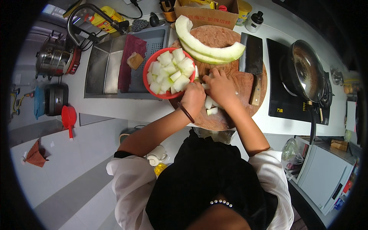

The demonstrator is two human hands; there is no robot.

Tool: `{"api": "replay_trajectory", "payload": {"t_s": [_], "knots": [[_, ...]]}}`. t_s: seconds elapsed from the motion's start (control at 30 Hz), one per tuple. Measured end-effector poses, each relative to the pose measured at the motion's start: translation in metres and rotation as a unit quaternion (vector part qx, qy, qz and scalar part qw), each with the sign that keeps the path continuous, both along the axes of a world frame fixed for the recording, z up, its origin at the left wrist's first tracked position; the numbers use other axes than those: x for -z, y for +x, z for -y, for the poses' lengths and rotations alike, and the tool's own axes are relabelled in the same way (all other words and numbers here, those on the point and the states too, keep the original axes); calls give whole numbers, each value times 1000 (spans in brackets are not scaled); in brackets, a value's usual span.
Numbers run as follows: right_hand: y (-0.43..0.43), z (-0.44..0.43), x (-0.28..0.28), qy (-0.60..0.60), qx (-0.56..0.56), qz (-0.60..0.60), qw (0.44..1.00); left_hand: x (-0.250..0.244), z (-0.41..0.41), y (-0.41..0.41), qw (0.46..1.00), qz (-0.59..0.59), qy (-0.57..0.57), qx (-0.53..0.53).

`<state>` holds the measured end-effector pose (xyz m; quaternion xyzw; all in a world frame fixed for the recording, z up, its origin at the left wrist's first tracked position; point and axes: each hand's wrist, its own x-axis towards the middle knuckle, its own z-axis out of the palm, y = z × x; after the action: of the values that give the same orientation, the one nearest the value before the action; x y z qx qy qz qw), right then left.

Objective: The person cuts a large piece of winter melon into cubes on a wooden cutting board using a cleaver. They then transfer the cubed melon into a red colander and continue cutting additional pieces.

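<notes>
A red plastic bowl (147, 85) heaped with pale melon chunks (169, 69) overlaps the left side of a round wooden cutting board (220, 34). My left hand (194, 96) is at the bowl's lower right rim; whether its fingers grip the rim is unclear. My right hand (220, 86) lies over the board with fingers bent around pale melon pieces, partly hidden beneath it. More cut pieces (212, 111) lie below that hand. Curved melon slices with green rind (207, 49) rest on the board's far side. A cleaver (251, 54) lies at the right, its wooden handle towards me.
At the left is a steel sink (100, 72) with a grey drain basket (164, 34) and a dark red cloth (126, 69). A wok (306, 72) stands on the black cooktop (283, 106) at right, its handle jutting past the counter edge. A cardboard box (205, 18) stands behind the board.
</notes>
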<state>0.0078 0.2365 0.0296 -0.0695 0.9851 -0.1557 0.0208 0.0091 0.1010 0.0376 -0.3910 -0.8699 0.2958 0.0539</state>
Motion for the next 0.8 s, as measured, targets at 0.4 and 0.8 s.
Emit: {"api": "replay_trajectory", "payload": {"t_s": [0.4,0.8], "knots": [[1,-4,-2,-60,-18,-40,997,-4,5,3,996,2,93,-7],[-7,-26,-1,-246,12,12,969,-63,49,4,855,156,467,-162]]}}
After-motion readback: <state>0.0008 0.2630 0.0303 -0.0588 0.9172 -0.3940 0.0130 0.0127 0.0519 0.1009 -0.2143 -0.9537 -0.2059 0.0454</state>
